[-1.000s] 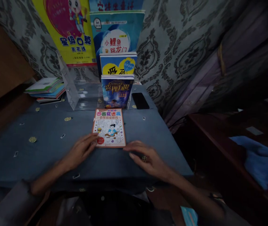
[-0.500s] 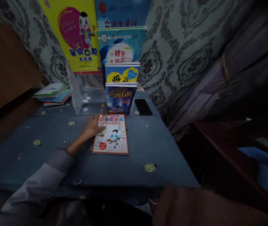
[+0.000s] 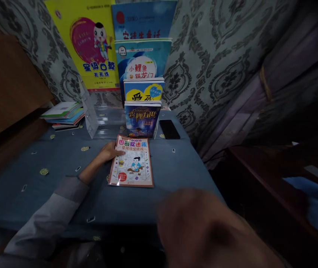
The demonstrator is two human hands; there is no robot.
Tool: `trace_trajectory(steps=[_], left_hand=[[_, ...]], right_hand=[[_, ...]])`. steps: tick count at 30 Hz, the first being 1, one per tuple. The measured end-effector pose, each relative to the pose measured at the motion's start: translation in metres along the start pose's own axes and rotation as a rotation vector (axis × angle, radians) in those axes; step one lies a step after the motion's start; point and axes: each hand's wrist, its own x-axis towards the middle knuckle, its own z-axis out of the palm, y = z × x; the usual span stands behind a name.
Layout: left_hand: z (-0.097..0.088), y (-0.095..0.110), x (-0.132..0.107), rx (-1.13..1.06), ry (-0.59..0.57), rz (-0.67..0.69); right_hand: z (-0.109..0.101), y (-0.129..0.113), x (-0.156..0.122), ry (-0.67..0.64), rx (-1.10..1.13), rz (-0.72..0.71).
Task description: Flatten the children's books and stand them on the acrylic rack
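A children's activity book (image 3: 132, 163) with an orange border lies flat on the blue tablecloth (image 3: 49, 171). My left hand (image 3: 109, 152) rests at the book's upper left corner, fingers curled on its edge. My right hand (image 3: 203, 230) is raised close to the camera at the bottom right, large and blurred, so its fingers cannot be made out.
A clear acrylic stand (image 3: 91, 115) behind the book holds several upright books (image 3: 142, 115). A black phone (image 3: 169, 129) lies to its right. A stack of thin books (image 3: 63, 113) sits at the back left. Patterned wallpaper behind; the table edge drops at the right.
My left hand moved from the book's lower left corner up to its upper left corner. My right hand left the table and rose toward the camera.
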Motion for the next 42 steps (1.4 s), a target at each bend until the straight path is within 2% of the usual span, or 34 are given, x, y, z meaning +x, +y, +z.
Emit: trace_trajectory(steps=[2,4,6,8,11,15,19,22,24,27,30,33,36,39,42], left_hand=[[0.004,0.006,-0.006,-0.143,-0.020,-0.055],[0.004,0.012,-0.014,-0.259,-0.021,-0.131],[0.001,0.017,-0.022,-0.328,-0.016,-0.208],[-0.004,0.024,-0.030,-0.382,-0.029,-0.232],[-0.008,0.040,-0.042,-0.458,-0.074,-0.140],[-0.008,0.072,-0.053,-0.500,-0.138,0.067],[-0.012,0.099,-0.062,-0.391,-0.212,0.258],[-0.022,0.107,-0.069,-0.245,-0.302,0.339],[-0.028,0.107,-0.074,-0.112,-0.376,0.325],[-0.032,0.101,-0.081,0.016,-0.507,0.348],[-0.032,0.093,-0.088,0.081,-0.667,0.423],[-0.031,0.086,-0.096,0.179,-0.748,0.445],[-0.030,0.078,-0.100,0.316,-0.744,0.458],[-0.028,0.063,-0.099,0.458,-0.666,0.502],[-0.022,0.039,-0.093,0.546,-0.541,0.539]], right_hand=[[0.000,0.001,0.041,-0.026,0.103,0.020],[0.005,0.017,0.073,0.043,0.244,0.093],[0.012,0.041,0.092,0.074,0.345,0.214],[0.017,0.063,0.097,0.007,0.435,0.330],[0.018,0.079,0.094,-0.073,0.489,0.404],[0.009,0.077,0.098,-0.087,0.407,0.373],[-0.007,0.080,0.112,0.118,0.183,0.197],[-0.023,0.087,0.121,0.269,0.224,0.141],[-0.033,0.092,0.124,0.308,0.434,0.150],[-0.039,0.098,0.124,0.297,0.774,0.208],[-0.032,0.104,0.124,0.315,0.854,0.240],[-0.022,0.109,0.124,0.354,0.721,0.173],[-0.017,0.113,0.126,0.364,0.551,0.119],[-0.019,0.117,0.126,0.431,0.366,0.077],[-0.023,0.120,0.126,0.505,0.080,-0.011]])
